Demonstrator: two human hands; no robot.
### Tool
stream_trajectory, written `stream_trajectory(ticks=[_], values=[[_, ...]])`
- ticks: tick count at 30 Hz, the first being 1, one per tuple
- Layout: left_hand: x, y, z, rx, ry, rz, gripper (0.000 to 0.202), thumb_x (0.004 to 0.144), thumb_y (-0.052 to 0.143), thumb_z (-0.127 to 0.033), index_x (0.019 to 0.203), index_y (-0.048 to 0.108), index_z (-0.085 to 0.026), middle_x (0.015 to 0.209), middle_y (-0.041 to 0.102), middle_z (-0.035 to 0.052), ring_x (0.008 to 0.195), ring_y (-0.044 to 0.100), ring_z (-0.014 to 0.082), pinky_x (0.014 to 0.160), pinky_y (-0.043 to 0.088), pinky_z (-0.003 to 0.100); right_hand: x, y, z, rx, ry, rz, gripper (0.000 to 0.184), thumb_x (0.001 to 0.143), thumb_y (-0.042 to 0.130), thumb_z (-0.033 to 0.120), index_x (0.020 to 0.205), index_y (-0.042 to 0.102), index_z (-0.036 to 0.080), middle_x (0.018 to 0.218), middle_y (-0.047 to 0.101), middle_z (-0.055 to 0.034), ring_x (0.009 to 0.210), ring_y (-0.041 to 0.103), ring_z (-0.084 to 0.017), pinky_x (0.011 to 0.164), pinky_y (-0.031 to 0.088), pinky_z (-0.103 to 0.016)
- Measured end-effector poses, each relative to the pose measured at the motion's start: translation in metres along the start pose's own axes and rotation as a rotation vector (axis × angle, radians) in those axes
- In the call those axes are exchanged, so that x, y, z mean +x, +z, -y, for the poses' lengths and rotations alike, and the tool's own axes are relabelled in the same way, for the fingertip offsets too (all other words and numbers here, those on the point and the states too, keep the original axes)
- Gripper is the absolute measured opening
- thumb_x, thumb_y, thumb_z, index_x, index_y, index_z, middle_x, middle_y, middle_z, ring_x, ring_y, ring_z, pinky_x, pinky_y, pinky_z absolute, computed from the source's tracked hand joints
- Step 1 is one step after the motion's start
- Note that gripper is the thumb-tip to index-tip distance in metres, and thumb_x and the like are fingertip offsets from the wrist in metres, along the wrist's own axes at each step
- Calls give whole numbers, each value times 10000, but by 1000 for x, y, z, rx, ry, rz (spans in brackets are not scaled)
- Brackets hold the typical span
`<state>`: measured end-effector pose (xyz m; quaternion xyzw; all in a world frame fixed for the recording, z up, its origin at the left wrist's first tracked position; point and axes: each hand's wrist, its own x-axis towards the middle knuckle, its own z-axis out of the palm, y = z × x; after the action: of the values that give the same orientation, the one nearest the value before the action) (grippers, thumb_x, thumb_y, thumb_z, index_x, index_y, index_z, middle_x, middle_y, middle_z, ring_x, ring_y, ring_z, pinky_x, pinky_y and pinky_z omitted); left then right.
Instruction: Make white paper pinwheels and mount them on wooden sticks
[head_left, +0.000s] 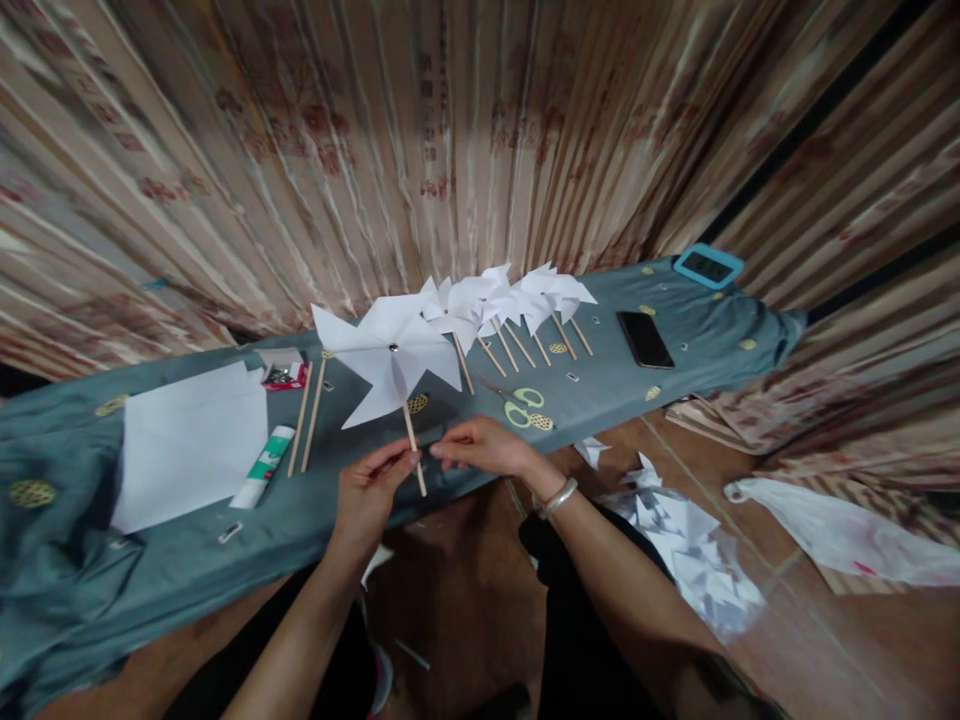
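Note:
A white paper pinwheel (375, 345) on a thin wooden stick faces me, a shiny pin at its centre. Its stick is pinched low between the thumb and fingers of my left hand (371, 485). Just to the right of the stick is my right hand (480, 447), thumb and forefinger pressed together; whether anything small is between them I cannot make out. Behind, several finished pinwheels (536, 295) lie overlapping on the cloth, sticks towards me. Green-handled scissors (517, 402) lie beyond my right hand.
On the cloth-covered table (180, 560) are white paper sheets (191, 440), a glue stick (264, 467), two loose sticks (313, 415), a red box of pins (285, 370), a phone (645, 340) and a blue-framed clock (707, 266). Paper scraps (697, 550) and a plastic bag (847, 530) lie on the floor.

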<state>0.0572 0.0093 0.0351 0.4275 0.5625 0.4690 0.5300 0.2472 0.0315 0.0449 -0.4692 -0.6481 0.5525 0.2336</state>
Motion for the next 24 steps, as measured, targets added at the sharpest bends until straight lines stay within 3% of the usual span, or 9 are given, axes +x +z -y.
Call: stream_trajectory(ticks=[7,12,16,24], values=[[-25,-2,1,-15,-20,-15,410,476,867,-425,800,779,-189,782,766,54,737,679,187,786,541,328,1,-41,-10,184,29,-365,296,635,758,445,619,700,156,570,677,-19,458,486,-80,482,378,-220],[-31,-2,10,-47,-16,-25,365,479,859,-401,772,781,-198,761,765,45,720,674,181,765,541,319,8,-65,-12,237,-56,-617,306,654,720,485,708,690,185,655,700,-18,531,519,-96,548,423,-241],[-27,-2,13,-19,-28,30,371,492,850,-419,776,781,-190,767,763,53,721,675,186,758,542,321,11,-65,-6,303,-177,-865,362,629,730,507,788,704,183,736,722,-33,606,570,-128,599,456,-275],[-17,-1,14,-7,53,89,283,543,814,-385,756,785,-200,728,738,38,687,646,168,663,522,270,14,-50,4,381,-195,-806,428,610,768,539,875,724,206,835,735,-33,745,634,-147,687,489,-280]])
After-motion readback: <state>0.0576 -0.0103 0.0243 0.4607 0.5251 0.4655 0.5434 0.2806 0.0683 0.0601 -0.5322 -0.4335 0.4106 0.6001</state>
